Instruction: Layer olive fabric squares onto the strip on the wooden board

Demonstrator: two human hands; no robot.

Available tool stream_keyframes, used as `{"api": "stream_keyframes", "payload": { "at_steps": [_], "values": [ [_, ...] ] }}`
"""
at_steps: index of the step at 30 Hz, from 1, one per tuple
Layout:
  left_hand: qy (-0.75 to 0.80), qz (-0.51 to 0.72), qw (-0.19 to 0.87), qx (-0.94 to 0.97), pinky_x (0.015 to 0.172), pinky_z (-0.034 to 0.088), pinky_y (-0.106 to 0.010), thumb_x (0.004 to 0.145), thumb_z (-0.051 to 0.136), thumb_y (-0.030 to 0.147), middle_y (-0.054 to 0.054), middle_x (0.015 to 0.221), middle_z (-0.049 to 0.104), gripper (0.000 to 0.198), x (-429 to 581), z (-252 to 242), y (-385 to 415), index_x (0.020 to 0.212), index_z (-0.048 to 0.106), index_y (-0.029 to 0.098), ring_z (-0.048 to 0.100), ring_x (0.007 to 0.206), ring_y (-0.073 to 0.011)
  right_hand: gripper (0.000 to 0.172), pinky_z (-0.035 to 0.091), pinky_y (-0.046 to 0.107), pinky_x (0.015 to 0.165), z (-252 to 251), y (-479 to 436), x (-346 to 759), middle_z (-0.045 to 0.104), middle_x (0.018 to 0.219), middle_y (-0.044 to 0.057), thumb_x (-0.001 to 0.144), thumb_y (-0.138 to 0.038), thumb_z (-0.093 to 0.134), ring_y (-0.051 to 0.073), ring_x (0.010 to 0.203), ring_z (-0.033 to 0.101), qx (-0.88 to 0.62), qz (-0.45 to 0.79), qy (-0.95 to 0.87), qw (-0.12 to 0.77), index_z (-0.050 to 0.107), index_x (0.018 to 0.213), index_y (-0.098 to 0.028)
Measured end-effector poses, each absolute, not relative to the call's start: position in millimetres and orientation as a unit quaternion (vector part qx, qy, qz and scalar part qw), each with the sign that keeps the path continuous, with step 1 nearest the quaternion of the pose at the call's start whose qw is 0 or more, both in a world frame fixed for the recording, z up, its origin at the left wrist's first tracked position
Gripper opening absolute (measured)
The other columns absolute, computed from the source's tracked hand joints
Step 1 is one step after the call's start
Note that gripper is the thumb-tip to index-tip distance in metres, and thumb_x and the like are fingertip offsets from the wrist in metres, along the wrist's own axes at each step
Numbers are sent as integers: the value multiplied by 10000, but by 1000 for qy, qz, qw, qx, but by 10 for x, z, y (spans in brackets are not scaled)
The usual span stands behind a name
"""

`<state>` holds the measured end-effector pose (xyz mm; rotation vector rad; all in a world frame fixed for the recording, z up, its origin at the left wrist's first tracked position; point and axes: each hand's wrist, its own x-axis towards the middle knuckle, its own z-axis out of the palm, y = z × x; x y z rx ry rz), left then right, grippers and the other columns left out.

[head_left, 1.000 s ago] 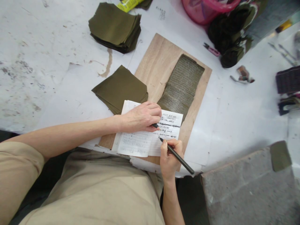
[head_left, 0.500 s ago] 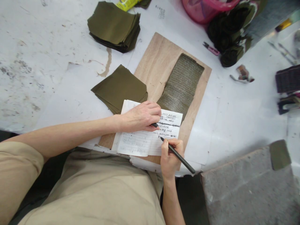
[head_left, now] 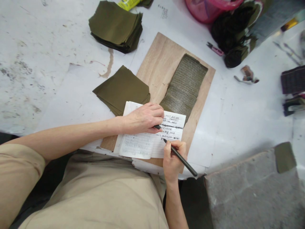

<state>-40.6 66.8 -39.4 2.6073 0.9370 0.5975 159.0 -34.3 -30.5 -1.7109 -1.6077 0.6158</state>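
An open notebook (head_left: 137,146) with handwritten lines lies across the lower part of a wooden board (head_left: 156,60). My left hand (head_left: 145,118) rests on the notebook near its fold, fingers closed on a small black pen cap (head_left: 157,127). In my right hand (head_left: 175,159) is a black pen (head_left: 184,162), its tip at the last written line of the right page. Beyond the notebook, a dark ribbed strip (head_left: 184,82) lies on the board. Several olive fabric pieces (head_left: 124,89) sit left of it, partly under the notebook.
A stack of olive pieces (head_left: 114,24) stands at the back left, by a yellow packet (head_left: 128,3). At the back right are a pink basket (head_left: 205,12), dark rolled bundles (head_left: 234,35) and pink thread snips (head_left: 215,49). A grey-covered surface (head_left: 252,190) is at lower right.
The pen's back end has tilted very slightly, while its tip stays near the same line. My left hand and the notebook have not visibly moved.
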Motion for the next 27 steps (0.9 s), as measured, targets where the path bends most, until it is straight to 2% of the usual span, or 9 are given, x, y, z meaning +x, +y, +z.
{"api": "stream_keyframes", "payload": {
  "at_steps": [7, 13, 18, 27],
  "values": [
    [325, 209, 153, 909, 956, 403, -387, 950, 537, 411, -87, 993, 643, 300, -405, -385, 667, 801, 617, 162, 543, 1085, -243, 174, 422, 239, 595, -320, -354, 1602, 492, 662, -51, 872, -255, 589, 110, 607, 512, -654, 260, -620, 347, 462, 762, -212],
    [328, 201, 157, 910, 953, 395, -385, 946, 544, 409, -85, 1003, 639, 286, -410, -388, 667, 804, 616, 173, 538, 1088, -245, 160, 444, 254, 619, -302, -360, 1640, 514, 692, -48, 888, -268, 589, 115, 635, 544, -659, 277, -564, 413, 481, 786, -208],
    [326, 206, 158, 909, 952, 398, -391, 945, 546, 400, -91, 999, 644, 280, -412, -400, 670, 816, 627, 165, 536, 1083, -243, 159, 435, 243, 598, -314, -355, 1698, 536, 708, -44, 873, -286, 615, 108, 615, 537, -663, 283, -584, 373, 512, 785, -202],
    [325, 211, 157, 908, 958, 400, -391, 952, 530, 420, -86, 989, 643, 303, -407, -415, 672, 814, 623, 167, 544, 1082, -242, 168, 441, 234, 600, -318, -332, 1688, 537, 691, -42, 874, -286, 609, 109, 620, 543, -658, 253, -616, 350, 507, 770, -203]
  ]
}}
